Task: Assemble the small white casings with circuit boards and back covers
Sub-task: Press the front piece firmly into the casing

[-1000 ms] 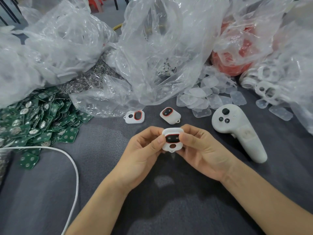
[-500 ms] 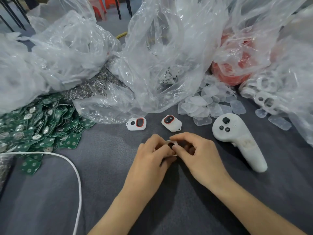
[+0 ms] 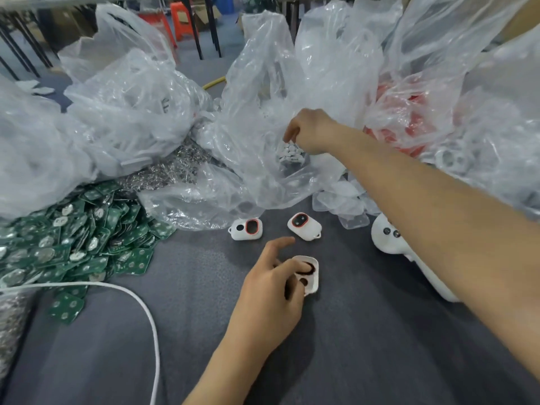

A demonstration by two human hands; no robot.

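Note:
A small white casing point(image 3: 310, 280) lies open side up on the grey table, and my left hand point(image 3: 270, 290) holds it there with fingers curled over its edge. My right hand point(image 3: 311, 131) reaches far back into a clear plastic bag point(image 3: 263, 112), fingers pointing down over a heap of small white parts point(image 3: 290, 155). Its fingertips are hidden, so a hold on anything cannot be told. Two casings with red rings, one to the left point(image 3: 246, 228) and one to the right point(image 3: 304, 226), lie just beyond my left hand. Green circuit boards point(image 3: 73, 241) are piled at the left. Translucent back covers point(image 3: 347, 204) lie under my right forearm.
A white handheld controller point(image 3: 390, 244) lies at the right, partly under my forearm. A white cable point(image 3: 143, 305) curves across the near left. Shiny metal bits point(image 3: 169, 171) and crumpled plastic bags point(image 3: 122, 112) fill the back; one bag point(image 3: 409, 112) holds red parts.
My right hand has let go of the casing and reached back into the clear bag. My left hand has set the casing down on the table and keeps hold of it.

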